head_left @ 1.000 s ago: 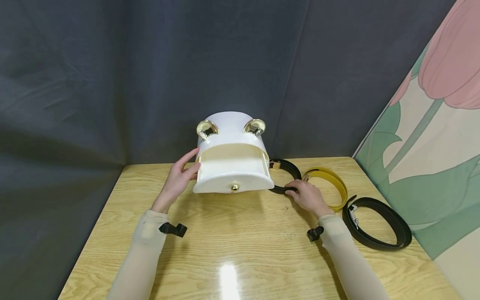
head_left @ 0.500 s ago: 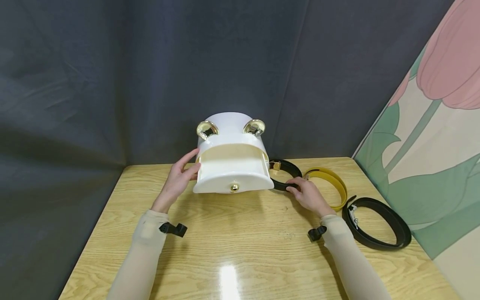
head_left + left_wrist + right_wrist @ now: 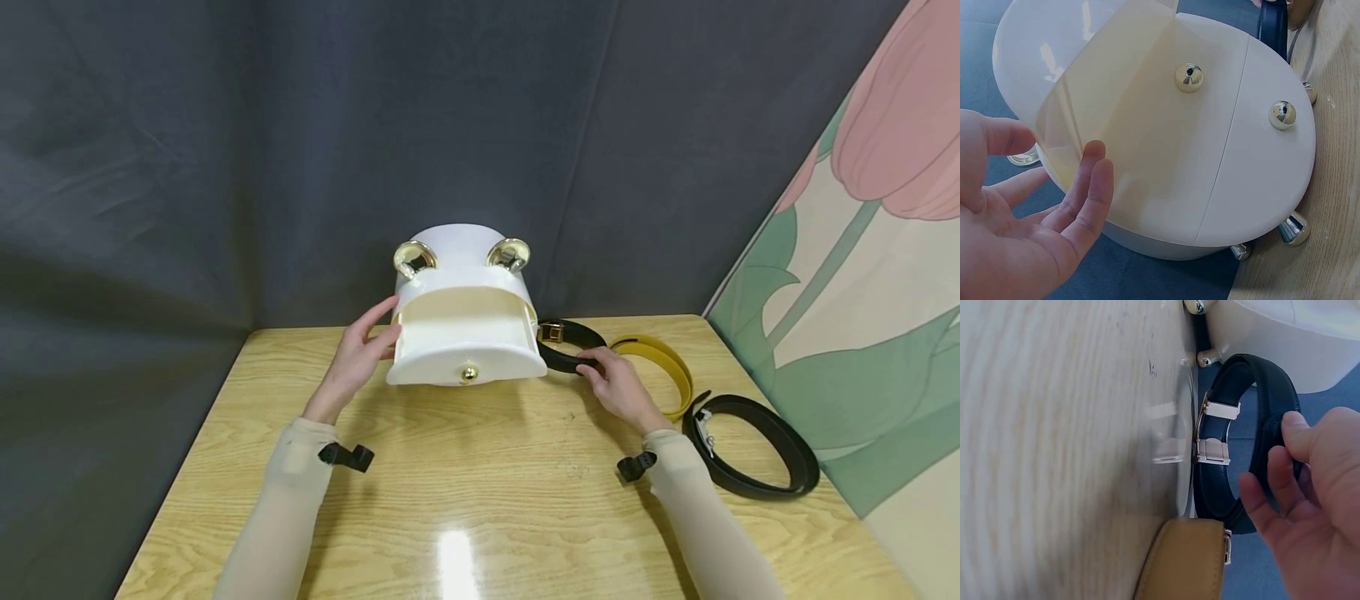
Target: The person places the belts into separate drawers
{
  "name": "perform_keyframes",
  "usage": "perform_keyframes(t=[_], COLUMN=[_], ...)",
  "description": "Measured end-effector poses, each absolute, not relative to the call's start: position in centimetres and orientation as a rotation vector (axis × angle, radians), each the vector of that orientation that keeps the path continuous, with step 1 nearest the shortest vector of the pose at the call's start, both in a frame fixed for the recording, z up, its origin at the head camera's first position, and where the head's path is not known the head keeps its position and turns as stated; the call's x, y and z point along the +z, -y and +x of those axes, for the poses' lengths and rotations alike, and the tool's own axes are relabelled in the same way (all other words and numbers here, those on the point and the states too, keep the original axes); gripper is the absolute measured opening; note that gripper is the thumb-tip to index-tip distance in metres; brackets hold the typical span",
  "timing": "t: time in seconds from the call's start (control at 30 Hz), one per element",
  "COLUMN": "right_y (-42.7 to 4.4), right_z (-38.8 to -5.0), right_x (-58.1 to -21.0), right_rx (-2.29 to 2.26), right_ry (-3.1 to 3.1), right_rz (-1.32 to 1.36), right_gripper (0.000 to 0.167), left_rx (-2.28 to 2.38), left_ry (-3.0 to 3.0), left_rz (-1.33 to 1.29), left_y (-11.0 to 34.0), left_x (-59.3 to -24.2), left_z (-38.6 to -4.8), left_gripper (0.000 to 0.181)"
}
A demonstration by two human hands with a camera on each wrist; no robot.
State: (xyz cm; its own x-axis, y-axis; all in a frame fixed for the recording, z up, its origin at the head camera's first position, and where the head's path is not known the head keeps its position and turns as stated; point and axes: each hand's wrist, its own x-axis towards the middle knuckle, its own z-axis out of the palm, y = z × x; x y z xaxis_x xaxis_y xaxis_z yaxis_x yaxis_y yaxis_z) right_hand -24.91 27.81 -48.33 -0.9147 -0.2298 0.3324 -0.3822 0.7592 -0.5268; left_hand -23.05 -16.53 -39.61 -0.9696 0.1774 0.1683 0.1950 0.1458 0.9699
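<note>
A white, rounded box [image 3: 468, 242] with gold eye-like discs stands at the back of the table, its curved front flap [image 3: 487, 362] swung out. My left hand [image 3: 351, 367] touches the left side of the box, fingers loosely extended; in the left wrist view, fingertips [image 3: 1099, 164] lie by the edge of the opening. To the box's right is a coiled black belt [image 3: 1270, 387] with a gold buckle [image 3: 1213, 450]. My right hand [image 3: 617, 387] pinches the near side of that coil between thumb and fingers. The right wrist view shows the loop standing on edge against the table.
A coiled yellow belt [image 3: 671, 362] lies just right of the right hand. Farther right is another black belt [image 3: 772, 425] with a silver buckle. A dark curtain [image 3: 322, 167] hangs behind the table [image 3: 420, 467], and a flower-patterned panel [image 3: 862, 333] borders the right side.
My right hand has shifted slightly away from me and to the right, moving the near side of the black belt back with it. The left hand and the box stay in place.
</note>
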Motion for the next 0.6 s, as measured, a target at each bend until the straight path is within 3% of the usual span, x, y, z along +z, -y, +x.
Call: perform_keyframes(t=[0.6], right_y=[-29.3], right_z=[-24.3], right_x=[-47.4], right_rx=[0.877], right_ry=[2.63], right_rz=[0.472], right_gripper=[0.022], left_rx=[-2.0], left_ry=[2.384], left_rz=[-0.375], left_y=[16.4], left_x=[-39.5], left_z=[-23.3], left_gripper=[0.058])
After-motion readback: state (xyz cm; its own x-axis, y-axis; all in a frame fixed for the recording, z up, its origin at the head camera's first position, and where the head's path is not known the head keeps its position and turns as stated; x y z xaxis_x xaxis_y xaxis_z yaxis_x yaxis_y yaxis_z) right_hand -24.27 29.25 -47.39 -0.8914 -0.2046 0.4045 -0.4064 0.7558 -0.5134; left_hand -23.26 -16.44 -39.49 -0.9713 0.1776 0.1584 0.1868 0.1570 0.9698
